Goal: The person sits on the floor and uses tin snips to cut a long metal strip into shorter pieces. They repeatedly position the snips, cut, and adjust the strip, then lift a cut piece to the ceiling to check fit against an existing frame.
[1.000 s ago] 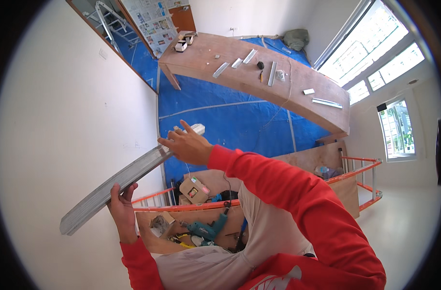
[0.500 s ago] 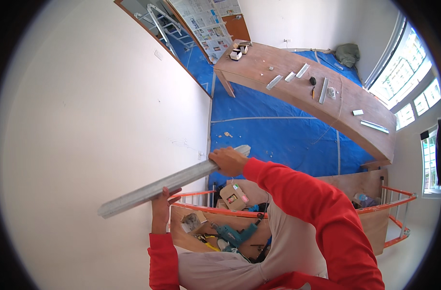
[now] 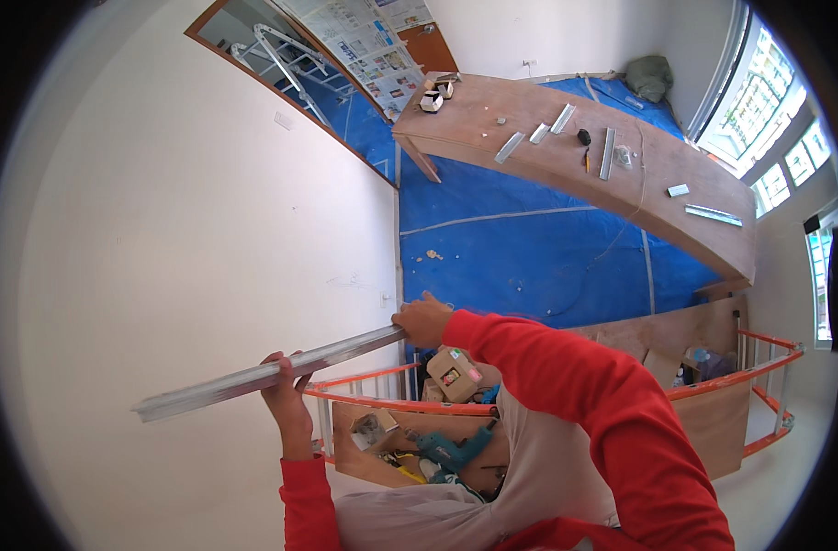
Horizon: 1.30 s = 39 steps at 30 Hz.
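Observation:
A long grey metal channel slants across the lower left, its far-left end lower than the end by my right hand. My left hand supports it from below near the middle, thumb and fingers around its edges. Closed over the right end is my right hand, which hides most of that end. Below the channel, a teal power drill lies on a wooden board beside an open small box and yellow-handled tools.
An orange-railed ladder stands around the board. A cardboard box sits behind its rail. Across the blue floor sheet, a long wooden table carries short metal pieces and a black tape measure. A white wall rises at left.
The channel has shifted left and slightly down, with both hands moving left along with it. Its slant is a little flatter, and its right end has gone behind my right hand.

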Motion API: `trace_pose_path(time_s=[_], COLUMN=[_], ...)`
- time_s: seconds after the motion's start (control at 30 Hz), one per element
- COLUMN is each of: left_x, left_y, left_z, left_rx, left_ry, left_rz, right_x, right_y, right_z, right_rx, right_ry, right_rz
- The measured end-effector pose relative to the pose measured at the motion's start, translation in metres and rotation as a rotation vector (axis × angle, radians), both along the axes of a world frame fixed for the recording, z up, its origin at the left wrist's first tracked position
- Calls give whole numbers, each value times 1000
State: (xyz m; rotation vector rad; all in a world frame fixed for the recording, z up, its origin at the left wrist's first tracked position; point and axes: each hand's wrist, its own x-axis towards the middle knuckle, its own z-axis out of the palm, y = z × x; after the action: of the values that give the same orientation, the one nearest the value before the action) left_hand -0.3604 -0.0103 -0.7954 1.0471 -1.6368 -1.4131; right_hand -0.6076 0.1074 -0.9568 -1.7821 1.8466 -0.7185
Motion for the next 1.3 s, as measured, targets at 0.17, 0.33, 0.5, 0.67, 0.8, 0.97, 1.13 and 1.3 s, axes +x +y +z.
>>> trace_pose_path(time_s=[0.17,0.33,0.5,0.67,0.8,0.97,1.13,1.3], left_x=[13,49,54,44,39,30,23,14], left_y=[-14,9,30,35,34,21,15,20], left_z=[-6,-41,-60,-54,-54,-68,-87,-80], left_rx=[76,350,356,278,289,54,-204,-474], left_ry=[-65,-465,-703,-876,-901,-938,-1032,-901], left_rz=[122,47,-496,-754,-796,-673,-581,-576], right_x=[2,-35,-51,-63,-74,-66,-54,1], right_y=[-7,-5,9,24,45,38,31,23], right_z=[6,-16,-69,-94,-90,-66,-23,63], right_rx=[14,303,736,891,823,708,376,136], right_ry=[-165,-29,-171,-97,-166,-24,-39,129], right_rz=[54,-116,-427,-475,-705,-300,-94,80])
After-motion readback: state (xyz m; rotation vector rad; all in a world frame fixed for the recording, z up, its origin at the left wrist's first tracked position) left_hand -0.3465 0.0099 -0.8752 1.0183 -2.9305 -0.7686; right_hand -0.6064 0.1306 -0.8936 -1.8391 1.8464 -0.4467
